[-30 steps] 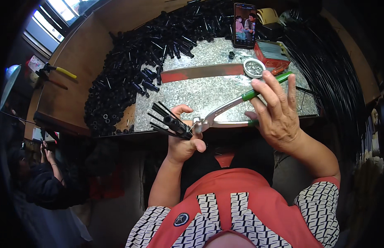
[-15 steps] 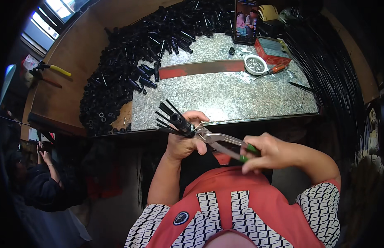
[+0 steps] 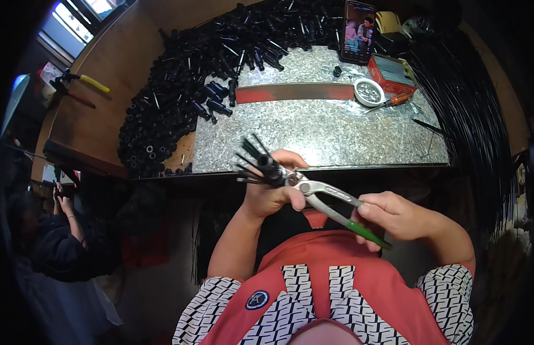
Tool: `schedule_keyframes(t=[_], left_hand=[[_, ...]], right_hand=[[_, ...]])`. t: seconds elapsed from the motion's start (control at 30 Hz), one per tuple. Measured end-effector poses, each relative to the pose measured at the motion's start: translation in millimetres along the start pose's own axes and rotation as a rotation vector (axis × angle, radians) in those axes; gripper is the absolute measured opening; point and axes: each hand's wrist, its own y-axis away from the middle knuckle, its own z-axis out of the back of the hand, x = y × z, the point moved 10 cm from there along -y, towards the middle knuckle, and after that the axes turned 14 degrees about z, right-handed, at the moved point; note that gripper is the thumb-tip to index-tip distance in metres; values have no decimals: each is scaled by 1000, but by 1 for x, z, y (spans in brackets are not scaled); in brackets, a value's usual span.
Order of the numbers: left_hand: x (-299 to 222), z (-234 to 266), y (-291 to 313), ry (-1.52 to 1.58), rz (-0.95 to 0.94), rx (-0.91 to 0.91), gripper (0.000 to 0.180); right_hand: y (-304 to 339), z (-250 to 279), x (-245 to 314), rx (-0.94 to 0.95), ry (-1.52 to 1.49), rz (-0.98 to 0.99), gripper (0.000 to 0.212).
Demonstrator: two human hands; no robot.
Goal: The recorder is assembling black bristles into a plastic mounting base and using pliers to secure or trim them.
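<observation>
My left hand (image 3: 271,199) is closed around a black tubular part (image 3: 268,167). Thin black rods fan out of this part toward the upper left, a little blurred. My right hand (image 3: 395,216) grips a pair of pincers (image 3: 330,192) by the handles; one green-sleeved handle shows below the fingers, the other is mostly covered by them. The silver jaws of the pincers meet the near end of the black part, right beside my left thumb. Exactly what the jaws bite on is too small to tell.
Black tubular parts (image 3: 181,86) lie heaped along the speckled worktop (image 3: 313,132). A flat red-and-brown strip (image 3: 296,92), a white bowl (image 3: 369,92), an orange-handled screwdriver (image 3: 398,99), a red box (image 3: 392,76) and a phone (image 3: 358,31) stand or lie beyond. Long black rods (image 3: 474,98) bundle at right.
My right hand has shifted right and its grip on the pincers has changed, with more of one green handle showing. My left hand and the black part appear slightly farther right and lower.
</observation>
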Motion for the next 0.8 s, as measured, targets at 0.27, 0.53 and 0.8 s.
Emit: schedule_keyframes(t=[0.27,0.53,0.8], left_hand=[[-2,4,-3,-221,-106,-90,44],[-11,-8,-8,-115,-64,62,52],[1,-2,-15,-141,-5,-36,41]], right_hand=[[11,9,54,-299,1086,765,49],[-9,16,-40,109,-254,-53,29],[-15,36,-1,-59,656,247,53]])
